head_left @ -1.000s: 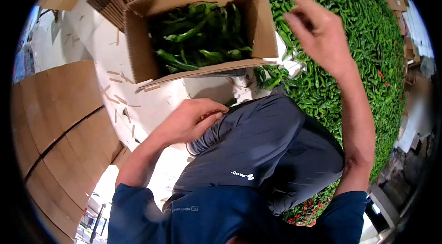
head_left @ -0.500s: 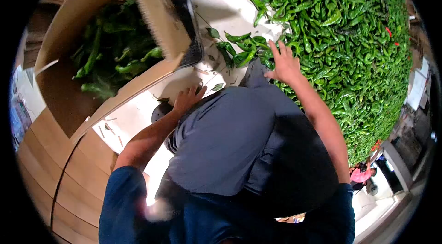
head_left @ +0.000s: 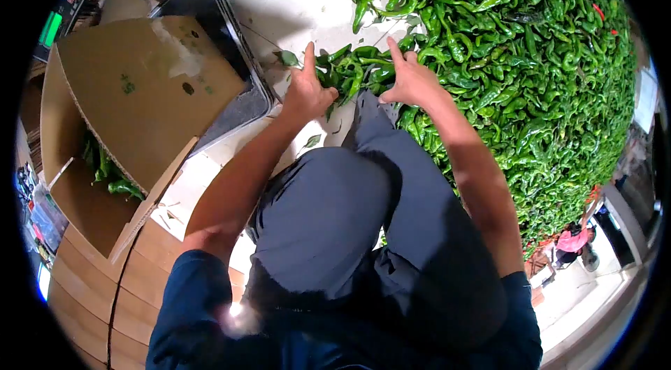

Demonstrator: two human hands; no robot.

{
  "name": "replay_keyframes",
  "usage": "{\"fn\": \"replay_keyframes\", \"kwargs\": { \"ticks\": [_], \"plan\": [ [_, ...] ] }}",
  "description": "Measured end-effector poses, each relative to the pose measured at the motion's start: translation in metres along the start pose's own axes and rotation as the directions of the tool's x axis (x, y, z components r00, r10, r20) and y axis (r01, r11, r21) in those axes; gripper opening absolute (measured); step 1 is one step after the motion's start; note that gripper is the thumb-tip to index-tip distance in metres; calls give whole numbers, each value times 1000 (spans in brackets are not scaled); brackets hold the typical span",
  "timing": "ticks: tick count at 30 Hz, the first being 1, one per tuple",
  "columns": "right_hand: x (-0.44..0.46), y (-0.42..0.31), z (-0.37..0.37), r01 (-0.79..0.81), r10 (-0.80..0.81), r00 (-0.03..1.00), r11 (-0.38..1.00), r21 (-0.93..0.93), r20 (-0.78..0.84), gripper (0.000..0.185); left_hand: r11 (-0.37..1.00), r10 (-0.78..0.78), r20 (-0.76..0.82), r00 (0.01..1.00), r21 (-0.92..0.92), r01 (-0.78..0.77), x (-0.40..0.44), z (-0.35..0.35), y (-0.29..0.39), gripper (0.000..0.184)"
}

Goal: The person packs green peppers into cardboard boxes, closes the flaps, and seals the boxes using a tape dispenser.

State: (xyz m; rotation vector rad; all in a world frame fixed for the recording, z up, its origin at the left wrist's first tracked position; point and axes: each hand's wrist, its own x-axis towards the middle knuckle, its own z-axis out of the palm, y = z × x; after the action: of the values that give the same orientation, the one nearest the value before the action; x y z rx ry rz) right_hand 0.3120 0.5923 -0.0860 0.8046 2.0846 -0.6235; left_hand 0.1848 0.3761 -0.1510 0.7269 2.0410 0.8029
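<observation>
A small cluster of green peppers (head_left: 356, 68) lies on the pale floor between my two hands. At its left edge is my left hand (head_left: 306, 94), open, with the index finger stretched forward and the thumb apart. My right hand (head_left: 412, 80) is open at the cluster's right end, fingers spread, beside the large pile of green peppers (head_left: 503, 76). Neither hand has a pepper visibly gripped. To the left stands a cardboard box (head_left: 140, 104) with a raised flap; some green peppers (head_left: 108, 173) show inside, the others hidden behind the flap.
The box stands by a black platform (head_left: 241, 66), with a green-lit display (head_left: 50, 29) behind it. Flat cardboard (head_left: 91, 293) lies at lower left. My bent knees (head_left: 328, 195) are close below my hands. A person in pink (head_left: 574, 241) is far off at right.
My left hand has moved forward from beside my knee to the small cluster. My right hand has shifted slightly. The view has turned, and the box's flap now covers more of its opening.
</observation>
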Motion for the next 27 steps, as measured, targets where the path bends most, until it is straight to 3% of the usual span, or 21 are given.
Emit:
{"fn": "replay_keyframes", "kwargs": {
  "ticks": [2, 3, 6, 7, 10, 11, 14, 15, 18, 19, 22, 23, 26, 27],
  "plan": [
    [10, -3, 0, 29, -24, 998, 996, -86, 53, 135, 982, -149, 200, 968, 141, 122, 6, -20, 19, 111],
    [16, -2, 4, 46, -42, 998, 994, -97, 48, 133, 969, -121, 158, 980, 233, 82, 0, -15, 20, 117],
    [30, 5, 3, 57, -56, 992, 998, -2, 115, 130, 970, -118, 39, 992, 217, 107, -10, 3, 15, 118],
    [33, 8, 1, 47, -54, 993, 997, 69, 106, 127, 986, -79, -70, 994, 143, 88, -6, 9, 13, 118],
    [44, 21, -4, 42, -114, 978, 927, 374, 173, 122, 919, -325, -30, 945, -248, 308, 0, 16, 18, 119],
    [53, 27, 6, 92, -140, 985, 922, 375, 102, 120, 876, -401, -23, 916, -302, 376, 2, 23, 13, 121],
    [49, 15, 0, 64, -66, 998, 955, 289, -3, 119, 869, -468, -72, 881, -217, 444, 6, 23, 22, 122],
    [54, 14, 11, 88, -72, 992, 981, 172, -99, 112, 890, -442, -108, 890, -171, 422, 10, 29, 18, 114],
    [54, 9, 9, 139, -126, 990, 958, 250, -65, 107, 881, -434, 123, 892, -147, 449, 36, 37, 14, 102],
    [48, 7, 6, 129, -113, 991, 954, 270, -74, 97, 828, -481, 175, 859, -231, 511, 41, 42, 16, 85],
    [37, 9, -3, 139, -128, 990, 929, 343, -55, 93, 678, -408, 249, 879, -562, 474, 40, 40, 22, 75],
    [40, 12, 5, 181, -149, 981, 933, 313, -123, 92, 616, -398, 272, 876, -629, 475, 32, 37, 35, 74],
    [43, 13, 7, 215, -181, 974, 922, 323, -134, 94, 606, -331, 165, 929, -718, 343, 30, 49, 41, 81],
    [46, 13, 3, 185, -174, 983, 924, 335, -62, 94, 595, -357, 136, 924, -730, 336, 32, 53, 41, 87]
  ]
}}
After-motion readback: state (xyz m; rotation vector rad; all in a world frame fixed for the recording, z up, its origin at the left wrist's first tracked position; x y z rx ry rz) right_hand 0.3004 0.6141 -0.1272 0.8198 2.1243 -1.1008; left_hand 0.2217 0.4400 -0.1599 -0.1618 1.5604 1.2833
